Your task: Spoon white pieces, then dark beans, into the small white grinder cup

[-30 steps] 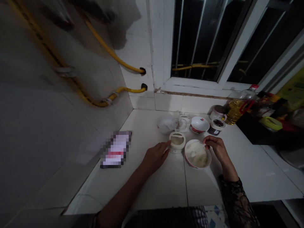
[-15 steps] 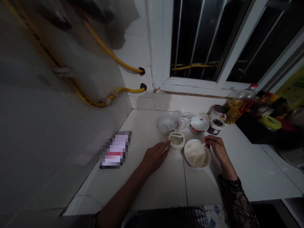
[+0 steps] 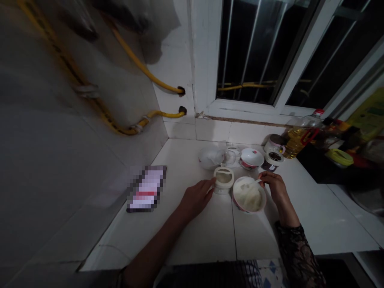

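Note:
My left hand (image 3: 196, 197) rests on the white counter (image 3: 207, 236), its fingertips touching the side of a small round white container (image 3: 223, 180) with pale contents. Just right of it stands a bowl (image 3: 249, 199) filled with white powder or grain. My right hand (image 3: 273, 186) sits at the bowl's far right rim and grips the handle of a white spoon (image 3: 250, 187) whose head dips into the bowl.
Behind stand a white lidded dish (image 3: 209, 157), a clear glass (image 3: 229, 157), an empty red-patterned bowl (image 3: 252, 157), two small jars (image 3: 271, 160), and an oil bottle (image 3: 300, 134). A flat packet (image 3: 147, 188) lies left. Yellow pipes (image 3: 144, 120) run along the wall; a dark stove area (image 3: 330, 168) is right.
The spoon's head has shifted slightly within the bowl as my right hand moved a little. My left hand stays on the small container.

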Demonstrator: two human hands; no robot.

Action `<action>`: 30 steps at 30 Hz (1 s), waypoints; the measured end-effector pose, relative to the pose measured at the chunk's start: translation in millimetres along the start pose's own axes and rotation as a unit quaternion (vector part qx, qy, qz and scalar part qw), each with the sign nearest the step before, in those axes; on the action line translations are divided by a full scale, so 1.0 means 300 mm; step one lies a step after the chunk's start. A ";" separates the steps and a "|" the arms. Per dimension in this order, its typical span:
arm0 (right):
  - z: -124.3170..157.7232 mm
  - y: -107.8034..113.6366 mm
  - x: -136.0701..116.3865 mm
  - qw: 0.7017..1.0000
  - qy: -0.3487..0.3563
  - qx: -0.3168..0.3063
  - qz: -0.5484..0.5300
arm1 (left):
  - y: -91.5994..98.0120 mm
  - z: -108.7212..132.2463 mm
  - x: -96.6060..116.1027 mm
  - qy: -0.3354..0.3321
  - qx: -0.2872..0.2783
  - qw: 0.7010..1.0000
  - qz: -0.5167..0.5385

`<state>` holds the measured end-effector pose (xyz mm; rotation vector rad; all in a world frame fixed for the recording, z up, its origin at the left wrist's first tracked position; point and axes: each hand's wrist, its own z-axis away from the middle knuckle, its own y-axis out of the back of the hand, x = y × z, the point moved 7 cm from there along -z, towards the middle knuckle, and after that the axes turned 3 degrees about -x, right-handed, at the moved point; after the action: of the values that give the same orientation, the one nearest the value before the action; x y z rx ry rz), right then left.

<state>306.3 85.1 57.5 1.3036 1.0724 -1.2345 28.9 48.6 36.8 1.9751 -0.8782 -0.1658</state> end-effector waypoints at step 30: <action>0.096 -0.006 -0.138 0.934 0.284 0.066 0.207 | -0.024 -0.001 -0.013 0.019 -0.035 0.999 0.006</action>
<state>298.1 57.9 99.2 1.9464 1.0357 -0.6271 29.9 53.4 30.3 1.9018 -0.8483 -0.1488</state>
